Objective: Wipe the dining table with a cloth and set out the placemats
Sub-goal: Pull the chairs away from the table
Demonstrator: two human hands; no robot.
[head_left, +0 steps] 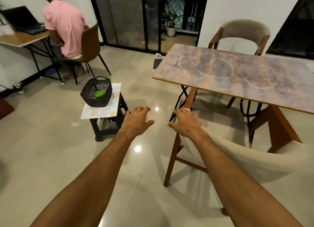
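Left grip: held out palm down over the floor; fingers loosely spread, nothing held.
Right grip: held out palm down, fingers relaxed, nothing held. It is seen just over the end of the near chair's back, and contact cannot be told.
Counter: set to the right, beyond the right grip; its top is crossed by white looping marks.
Cloth: green, lying in the basket.
Basket: dark, stood on the mat, left of the left grip.
Mat: pale and patterned, laid on the dark stool.
Chairs: the near chair is drawn up at the counter's near side, the far chair at its far side.
Background: a person in a pink shirt is seated at a desk bearing a laptop.
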